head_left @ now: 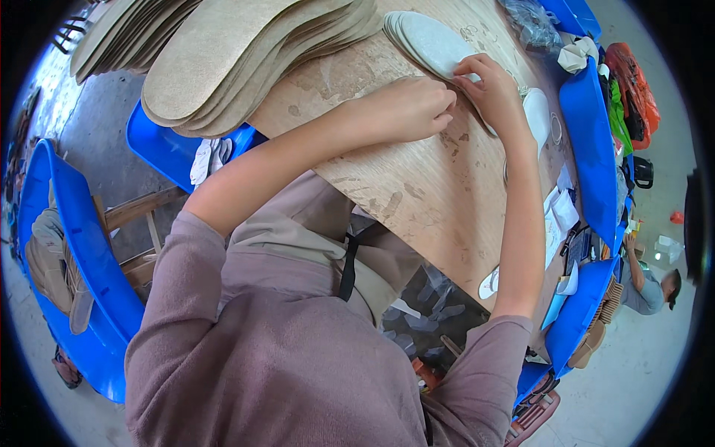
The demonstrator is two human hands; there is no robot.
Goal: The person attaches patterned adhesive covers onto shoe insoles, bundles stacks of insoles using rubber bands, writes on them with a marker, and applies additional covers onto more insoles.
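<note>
A small stack of pale grey insoles (pixel 430 41) lies on the wooden tabletop (pixel 417 186), at about 1 o'clock in the view. The right hand (pixel 491 89) rests on the near end of this stack, its fingers curled and the fingertips pinching the edge of the top insole. The left hand (pixel 413 108) is just beside it at 9 o'clock, closed loosely like a fist and pressing on the tabletop, touching the right hand.

The insoles look thin, light and flexible, so I judge one will bend easily; it is best to lift it at the rounded end with thumb and finger.

Farther away, at 11 o'clock, a big pile of tan cardboard sole boards (pixel 253 52) overhangs a blue crate (pixel 167 149). At 3 o'clock stand more blue bins (pixel 596 149).
</note>
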